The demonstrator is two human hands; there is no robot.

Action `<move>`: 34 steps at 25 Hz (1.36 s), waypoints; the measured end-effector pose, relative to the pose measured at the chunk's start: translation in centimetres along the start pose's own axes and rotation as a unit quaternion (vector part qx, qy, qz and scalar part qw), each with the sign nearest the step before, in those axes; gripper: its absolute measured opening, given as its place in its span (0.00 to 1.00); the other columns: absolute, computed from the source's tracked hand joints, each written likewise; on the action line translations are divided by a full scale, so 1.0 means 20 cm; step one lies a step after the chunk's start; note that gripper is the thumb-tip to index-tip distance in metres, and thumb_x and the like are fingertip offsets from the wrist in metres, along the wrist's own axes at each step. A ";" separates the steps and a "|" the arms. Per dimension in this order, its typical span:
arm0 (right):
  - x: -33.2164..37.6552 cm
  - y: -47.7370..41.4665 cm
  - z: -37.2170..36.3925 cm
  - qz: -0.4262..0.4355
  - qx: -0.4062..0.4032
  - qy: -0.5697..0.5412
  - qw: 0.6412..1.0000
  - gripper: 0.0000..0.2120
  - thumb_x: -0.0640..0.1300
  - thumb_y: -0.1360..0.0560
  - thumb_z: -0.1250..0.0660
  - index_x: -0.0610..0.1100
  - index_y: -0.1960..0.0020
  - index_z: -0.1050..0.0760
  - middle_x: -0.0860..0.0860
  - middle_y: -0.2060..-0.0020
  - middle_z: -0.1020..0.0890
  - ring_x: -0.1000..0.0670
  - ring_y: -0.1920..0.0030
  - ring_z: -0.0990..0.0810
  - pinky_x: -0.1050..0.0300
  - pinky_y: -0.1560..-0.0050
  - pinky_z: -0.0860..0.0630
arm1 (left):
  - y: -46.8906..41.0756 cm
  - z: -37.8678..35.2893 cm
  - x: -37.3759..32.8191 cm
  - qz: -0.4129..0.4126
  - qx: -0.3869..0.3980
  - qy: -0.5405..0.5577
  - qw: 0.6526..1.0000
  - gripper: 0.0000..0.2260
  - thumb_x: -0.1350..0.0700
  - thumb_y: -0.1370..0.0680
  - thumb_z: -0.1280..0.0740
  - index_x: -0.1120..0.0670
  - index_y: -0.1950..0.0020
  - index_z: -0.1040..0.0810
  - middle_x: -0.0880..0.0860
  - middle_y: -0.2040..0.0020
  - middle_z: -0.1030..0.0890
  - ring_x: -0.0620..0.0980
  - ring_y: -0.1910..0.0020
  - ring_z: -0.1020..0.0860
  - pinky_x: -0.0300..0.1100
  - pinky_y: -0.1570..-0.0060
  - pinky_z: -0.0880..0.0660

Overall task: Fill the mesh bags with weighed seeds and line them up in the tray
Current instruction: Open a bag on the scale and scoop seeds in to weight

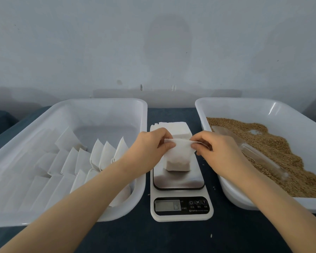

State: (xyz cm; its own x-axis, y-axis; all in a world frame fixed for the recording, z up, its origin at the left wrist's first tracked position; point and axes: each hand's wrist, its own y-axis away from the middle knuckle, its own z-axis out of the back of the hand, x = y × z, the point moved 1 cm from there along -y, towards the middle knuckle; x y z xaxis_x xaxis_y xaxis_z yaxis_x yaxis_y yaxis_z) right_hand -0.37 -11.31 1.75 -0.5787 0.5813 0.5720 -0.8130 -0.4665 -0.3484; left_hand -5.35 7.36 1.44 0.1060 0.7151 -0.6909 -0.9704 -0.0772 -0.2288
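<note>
While the bag stands on the scale, trays flank it.

The kitchen scale fills the narrow strip of dark desk between the bag tray on the left and the seed tray on the right, whose raised rims wall it in, a stack of empty bags blocks the far end, and open desk lies nearer the person.
</note>
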 end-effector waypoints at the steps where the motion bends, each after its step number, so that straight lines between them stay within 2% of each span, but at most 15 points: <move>1: 0.00 0.00 0.00 -0.001 0.001 0.000 1.000 0.05 0.44 0.24 0.33 0.49 0.49 0.21 0.60 0.65 0.21 0.62 0.60 0.22 0.75 0.58 0.29 | 0.00 0.00 0.00 -0.001 0.001 -0.006 1.000 0.04 0.54 0.22 0.33 0.50 0.55 0.26 0.53 0.62 0.20 0.52 0.60 0.21 0.35 0.60 0.28; 7: 0.00 0.00 0.00 0.002 -0.001 0.002 1.000 0.05 0.44 0.24 0.33 0.49 0.49 0.21 0.59 0.64 0.20 0.62 0.60 0.22 0.75 0.57 0.30 | 0.00 0.00 0.00 -0.003 0.005 -0.018 1.000 0.03 0.53 0.22 0.33 0.49 0.54 0.26 0.49 0.62 0.21 0.48 0.61 0.22 0.32 0.62 0.30; 14: 0.00 0.00 0.00 -0.003 -0.003 -0.007 1.000 0.05 0.44 0.24 0.33 0.49 0.49 0.21 0.57 0.62 0.19 0.61 0.60 0.21 0.72 0.56 0.27 | 0.00 0.00 -0.01 -0.008 0.006 -0.019 1.000 0.03 0.53 0.22 0.33 0.50 0.54 0.26 0.51 0.63 0.21 0.47 0.63 0.24 0.30 0.64 0.31; 20: 0.00 0.00 0.00 -0.005 -0.002 -0.005 1.000 0.06 0.44 0.24 0.33 0.49 0.48 0.21 0.60 0.62 0.20 0.62 0.59 0.21 0.76 0.58 0.29 | 0.00 0.00 -0.01 -0.012 0.006 -0.018 1.000 0.03 0.54 0.22 0.33 0.51 0.53 0.25 0.51 0.63 0.22 0.48 0.63 0.24 0.31 0.64 0.31; 26: 0.00 0.00 0.00 -0.001 0.000 -0.001 1.000 0.08 0.44 0.24 0.33 0.48 0.46 0.21 0.64 0.62 0.23 0.65 0.58 0.23 0.78 0.58 0.30 | 0.00 0.00 0.00 -0.010 0.007 -0.024 1.000 0.03 0.53 0.22 0.34 0.49 0.53 0.26 0.48 0.64 0.23 0.44 0.64 0.25 0.27 0.65 0.31; 34: 0.00 0.00 0.00 0.000 -0.005 -0.004 1.000 0.08 0.43 0.24 0.32 0.48 0.46 0.21 0.62 0.63 0.22 0.64 0.59 0.22 0.78 0.58 0.30 | 0.00 0.00 -0.01 -0.009 0.010 -0.026 1.000 0.03 0.52 0.22 0.34 0.49 0.53 0.26 0.47 0.63 0.23 0.47 0.61 0.23 0.29 0.64 0.31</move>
State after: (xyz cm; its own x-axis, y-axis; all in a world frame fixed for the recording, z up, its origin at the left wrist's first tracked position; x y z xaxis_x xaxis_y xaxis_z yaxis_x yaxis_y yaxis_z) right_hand -0.32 -11.30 1.69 -0.5776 0.5765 0.5780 -0.8140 -0.4595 -0.3552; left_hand -5.40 7.30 1.57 0.1133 0.7514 -0.6501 -0.9725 -0.0502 -0.2276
